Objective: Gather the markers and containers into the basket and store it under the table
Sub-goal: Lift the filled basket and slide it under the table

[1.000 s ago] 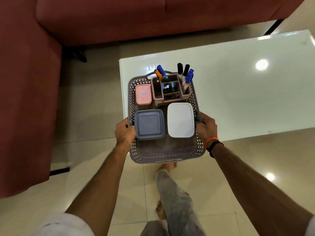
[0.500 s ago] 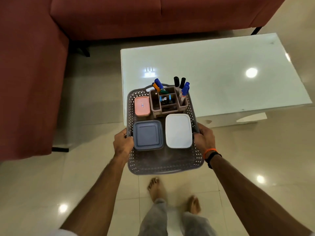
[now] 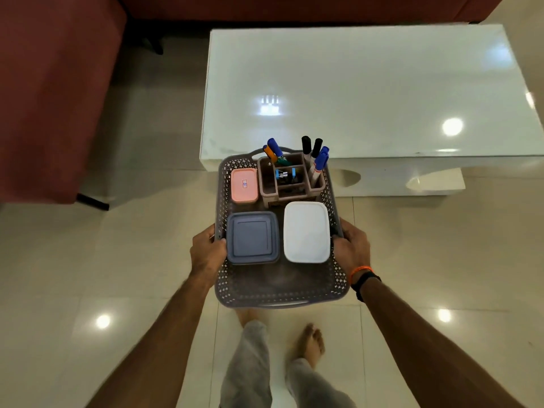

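I hold a grey perforated basket (image 3: 279,285) in the air over the floor, just in front of the white glossy table (image 3: 368,92). My left hand (image 3: 207,253) grips its left rim and my right hand (image 3: 351,245) grips its right rim. Inside lie a pink-lidded container (image 3: 243,185), a blue-grey square container (image 3: 252,237) and a white-lidded container (image 3: 306,231). A brown divided organiser (image 3: 294,191) at the basket's far end holds several upright markers (image 3: 319,159) with blue, black and orange caps.
A red sofa (image 3: 50,98) runs along the left and the back. The table stands on a white base (image 3: 397,179) with an opening under its top. My bare feet (image 3: 309,343) are on the glossy tiled floor below the basket.
The basket has come off the table top and back toward me, and now hangs in front of the table's near edge. I have stepped backward, so more of the table shows.
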Demonstrator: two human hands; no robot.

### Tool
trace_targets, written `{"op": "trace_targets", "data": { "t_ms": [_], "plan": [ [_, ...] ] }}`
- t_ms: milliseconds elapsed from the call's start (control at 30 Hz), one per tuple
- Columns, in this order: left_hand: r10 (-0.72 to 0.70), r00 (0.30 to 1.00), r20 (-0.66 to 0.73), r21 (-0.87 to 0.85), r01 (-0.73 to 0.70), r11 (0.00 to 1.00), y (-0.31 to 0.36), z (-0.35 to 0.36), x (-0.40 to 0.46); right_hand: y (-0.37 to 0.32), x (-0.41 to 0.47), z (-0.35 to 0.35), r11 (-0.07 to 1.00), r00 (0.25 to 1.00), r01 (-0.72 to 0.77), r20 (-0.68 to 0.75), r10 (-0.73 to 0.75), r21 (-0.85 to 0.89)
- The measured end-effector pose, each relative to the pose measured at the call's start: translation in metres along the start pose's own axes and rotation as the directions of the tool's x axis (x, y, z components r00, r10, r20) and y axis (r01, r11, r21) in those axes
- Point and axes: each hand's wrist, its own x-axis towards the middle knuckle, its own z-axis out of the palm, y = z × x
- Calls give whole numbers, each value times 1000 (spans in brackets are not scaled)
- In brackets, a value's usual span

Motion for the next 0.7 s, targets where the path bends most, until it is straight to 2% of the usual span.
{"op": "trace_targets", "data": {
  "t_ms": [333, 700],
  "plan": [
    [-14, 999, 44, 11, 14, 1000, -81, 20, 16, 82, -9, 28, 998, 999, -46, -2, 46, 32],
    [20, 995, 98, -65, -14, 998, -139, 89, 123, 173, 94, 81, 997, 1000, -2, -4, 2, 73]
  ]
}}
